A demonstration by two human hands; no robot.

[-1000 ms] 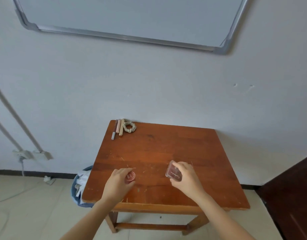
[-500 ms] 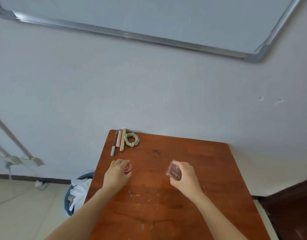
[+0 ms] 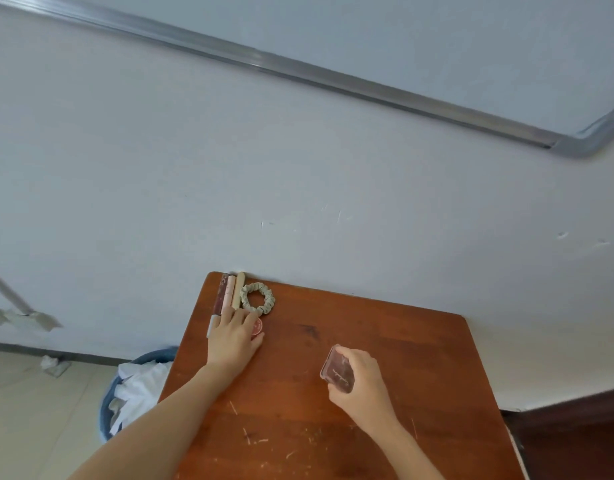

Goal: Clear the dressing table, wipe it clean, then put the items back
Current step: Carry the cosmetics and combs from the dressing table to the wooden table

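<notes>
My left hand [image 3: 233, 336] holds a small round red compact [image 3: 257, 328] down on the wooden dressing table [image 3: 385, 344], just below a pale green scrunchie [image 3: 258, 298]. Three thin cosmetic sticks [image 3: 226, 295] lie side by side at the table's far left corner against the wall. My right hand [image 3: 362, 386] grips a clear rectangular case with a dark red inside [image 3: 336, 370], tilted and lifted a little above the middle of the table.
A blue bin [image 3: 134, 389] stuffed with white paper stands on the floor left of the table. A whiteboard frame [image 3: 367, 90] hangs on the wall above. A dark wooden door [image 3: 572, 431] is at the right. Pale scratches mark the table's near part.
My left hand has slid the red compact from the table's near edge toward the far left corner, up to the scrunchie. My right hand still carries the clear case. The camera has moved closer.
</notes>
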